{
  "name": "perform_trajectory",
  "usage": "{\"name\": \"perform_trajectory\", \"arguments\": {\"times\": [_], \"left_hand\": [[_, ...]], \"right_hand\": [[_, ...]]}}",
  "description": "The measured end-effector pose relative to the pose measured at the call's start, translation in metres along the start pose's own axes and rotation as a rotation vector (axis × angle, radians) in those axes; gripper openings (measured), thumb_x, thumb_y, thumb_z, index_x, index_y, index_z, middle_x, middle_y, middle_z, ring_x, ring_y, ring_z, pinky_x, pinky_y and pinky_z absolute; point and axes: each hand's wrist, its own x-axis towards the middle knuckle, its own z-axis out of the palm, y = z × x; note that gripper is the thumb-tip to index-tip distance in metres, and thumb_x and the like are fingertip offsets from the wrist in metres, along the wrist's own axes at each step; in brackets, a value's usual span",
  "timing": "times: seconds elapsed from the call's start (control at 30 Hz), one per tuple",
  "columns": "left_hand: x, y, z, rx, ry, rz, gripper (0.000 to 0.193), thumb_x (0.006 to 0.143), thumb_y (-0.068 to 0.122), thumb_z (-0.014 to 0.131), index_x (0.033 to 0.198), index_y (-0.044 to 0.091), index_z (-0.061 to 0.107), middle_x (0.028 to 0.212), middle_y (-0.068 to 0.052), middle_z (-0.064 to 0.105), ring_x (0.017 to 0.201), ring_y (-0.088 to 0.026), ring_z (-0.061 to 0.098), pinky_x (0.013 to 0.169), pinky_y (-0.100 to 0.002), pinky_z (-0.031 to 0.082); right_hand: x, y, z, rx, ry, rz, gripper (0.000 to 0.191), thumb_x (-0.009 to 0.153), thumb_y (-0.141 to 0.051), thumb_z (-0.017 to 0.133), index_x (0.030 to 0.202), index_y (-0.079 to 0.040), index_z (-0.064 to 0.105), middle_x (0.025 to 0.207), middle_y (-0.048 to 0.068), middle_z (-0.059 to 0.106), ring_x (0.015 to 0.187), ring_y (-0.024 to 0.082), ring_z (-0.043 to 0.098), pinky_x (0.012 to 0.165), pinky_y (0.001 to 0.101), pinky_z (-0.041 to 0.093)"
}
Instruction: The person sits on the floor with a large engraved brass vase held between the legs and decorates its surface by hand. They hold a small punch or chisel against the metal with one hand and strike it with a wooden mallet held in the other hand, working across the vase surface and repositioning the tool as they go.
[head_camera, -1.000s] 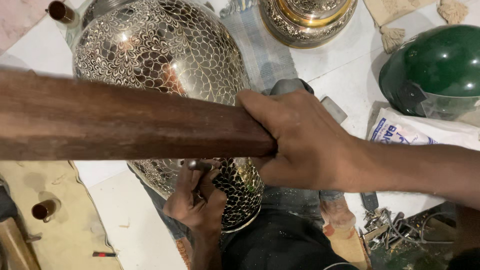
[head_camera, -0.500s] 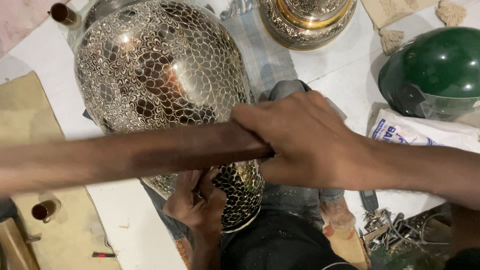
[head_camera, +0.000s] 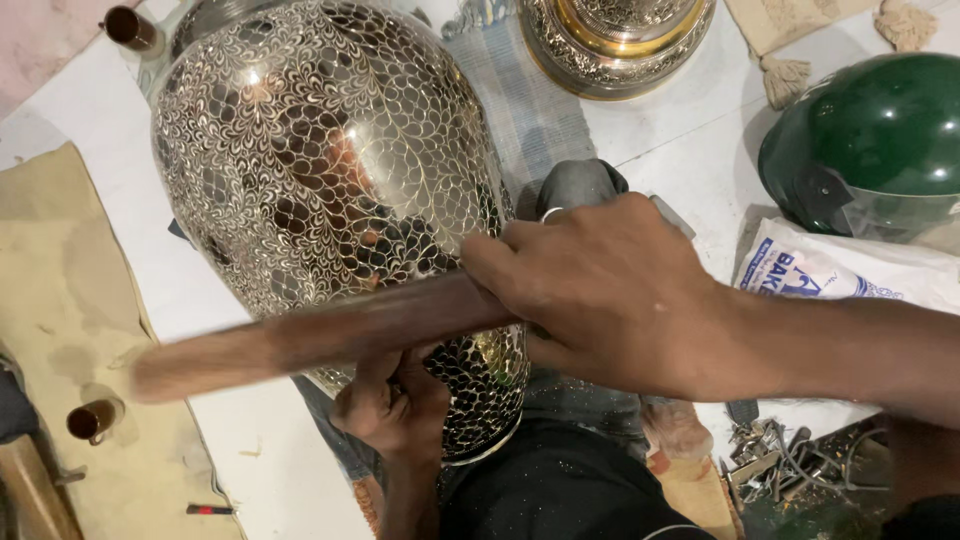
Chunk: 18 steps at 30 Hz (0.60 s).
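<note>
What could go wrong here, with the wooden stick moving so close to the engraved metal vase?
The right hand swings the blurred wooden stick just above the left hand, so it might strike those fingers. A missed blow may dent the engraved vase. The vase lies tilted, so it might roll.

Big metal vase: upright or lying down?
Lying tilted: the vase rests on its side across the lap, left hand underneath.

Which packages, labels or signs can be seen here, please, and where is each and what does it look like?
Bag: one printed package, at the right edge, just below the green helmet and above the right forearm; flat, crumpled white plastic sack with blue lettering and a little red.
No other labels, signs or screens show.
</note>
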Motion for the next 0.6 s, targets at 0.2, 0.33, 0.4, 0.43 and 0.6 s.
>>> {"name": "perform_trajectory", "arguments": {"times": [0.2,0.33,0.4,0.43,0.6], "left_hand": [[-0.003,0.004,-0.003,-0.062,-0.018,-0.037,0.037,0.085,-0.019,0.062,0.116,-0.001,0.071,0.095,-0.013,0.079,0.068,-0.009,0.071,0.055,-0.022,0.055],[0.001,0.004,-0.006,-0.073,-0.072,-0.082,0.039,0.077,-0.019,0.06,0.111,-0.003,0.07,0.084,-0.012,0.077,0.062,-0.009,0.069,0.051,-0.024,0.052],[0.007,0.004,-0.002,-0.108,-0.036,0.002,0.028,0.085,-0.017,0.065,0.106,0.0,0.068,0.094,-0.016,0.077,0.072,-0.012,0.074,0.056,-0.023,0.058],[0.011,0.004,-0.002,-0.122,-0.022,0.045,0.024,0.089,-0.016,0.068,0.104,0.002,0.068,0.099,-0.019,0.077,0.077,-0.013,0.077,0.058,-0.023,0.061],[0.028,0.014,-0.01,-0.553,0.106,-0.19,0.026,0.092,-0.013,0.064,0.115,0.0,0.062,0.099,-0.019,0.074,0.086,-0.02,0.081,0.069,-0.031,0.072]], "right_hand": [[0.007,-0.008,-0.008,-0.117,-0.497,0.254,0.03,0.08,-0.013,0.067,0.104,-0.009,0.05,0.073,0.005,0.061,0.055,0.024,0.062,0.045,0.0409,0.047],[-0.003,-0.002,-0.004,0.166,-0.088,0.115,0.032,0.068,-0.001,0.067,0.098,-0.007,0.055,0.067,0.006,0.063,0.043,0.024,0.055,0.037,0.0417,0.04],[-0.016,0.009,0.005,0.102,-0.206,0.178,0.029,0.075,-0.002,0.065,0.101,-0.009,0.054,0.073,0.005,0.063,0.049,0.022,0.054,0.041,0.0394,0.041],[-0.022,0.015,0.015,0.126,-0.128,0.184,0.031,0.07,-0.002,0.067,0.098,-0.008,0.056,0.069,0.006,0.064,0.047,0.022,0.055,0.04,0.04,0.04],[-0.052,0.042,0.102,0.729,0.297,0.209,0.029,0.068,-0.002,0.069,0.096,-0.003,0.061,0.073,0.004,0.067,0.06,0.01,0.065,0.05,0.0288,0.048]]}}
